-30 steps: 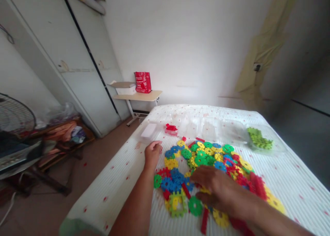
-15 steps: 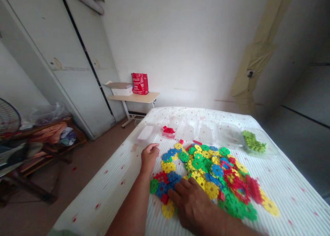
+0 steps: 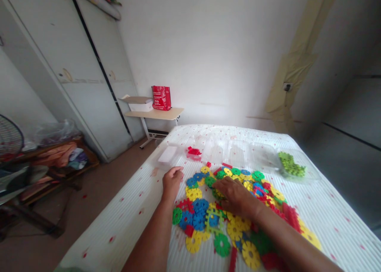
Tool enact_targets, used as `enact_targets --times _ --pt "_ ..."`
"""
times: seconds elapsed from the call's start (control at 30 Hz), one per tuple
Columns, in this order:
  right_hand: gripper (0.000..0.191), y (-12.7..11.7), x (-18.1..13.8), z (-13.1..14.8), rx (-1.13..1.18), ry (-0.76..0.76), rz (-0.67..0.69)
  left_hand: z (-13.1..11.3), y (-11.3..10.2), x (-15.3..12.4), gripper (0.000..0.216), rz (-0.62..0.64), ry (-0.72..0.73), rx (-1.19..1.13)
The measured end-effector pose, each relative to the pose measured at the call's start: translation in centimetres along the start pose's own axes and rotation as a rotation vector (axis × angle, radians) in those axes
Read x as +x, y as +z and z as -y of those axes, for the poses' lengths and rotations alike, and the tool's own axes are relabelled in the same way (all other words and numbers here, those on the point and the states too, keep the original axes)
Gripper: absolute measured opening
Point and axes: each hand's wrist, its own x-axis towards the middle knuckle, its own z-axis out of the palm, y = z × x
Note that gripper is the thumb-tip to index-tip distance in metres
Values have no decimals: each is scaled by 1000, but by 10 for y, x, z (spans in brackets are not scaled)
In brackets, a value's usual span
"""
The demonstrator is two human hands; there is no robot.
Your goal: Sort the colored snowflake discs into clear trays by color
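A spread of flat plastic snowflake discs in blue, green, yellow and red covers the middle of the striped cloth. My right hand [image 3: 236, 192] lies over this pile, thumb apart from the fingers, its fingertips touching yellow and green discs; nothing shows in its grasp. Near the wrist is a yellow-green square frame piece [image 3: 214, 218], with a cluster of blue discs [image 3: 198, 216] to its left. My left hand [image 3: 172, 182] rests on the cloth left of the pile, fingers curled together; whatever may be inside them is hidden. A green disc [image 3: 222, 245] lies at the front.
Behind the pile stands a row of clear plastic trays [image 3: 236, 151]. One holds small red pieces [image 3: 194, 151], another light-green pieces [image 3: 291, 165]. A white block-shaped box [image 3: 168, 154] is at the left. Farther back, a side table [image 3: 160, 113] carries a red bag [image 3: 161, 98].
My right hand has moved away from me across the pile, from the blue discs to the yellow and green ones, uncovering the yellow-green square frame. My left hand has stayed put.
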Motion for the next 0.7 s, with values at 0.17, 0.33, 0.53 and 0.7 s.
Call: enact_targets --times 0.17,0.33,0.53,0.7 --pt "53 0 7 -11 -32 89 54 -1 0 -1 29 -1 6 1" --pt "48 -3 5 -12 -53 114 13 0 0 0 29 1 7 -7" --pt "50 -1 0 -18 -25 114 -112 -1 0 0 29 4 8 -16" --pt "50 -2 -1 -19 -12 118 -99 -2 1 -1 29 1 -4 -12"
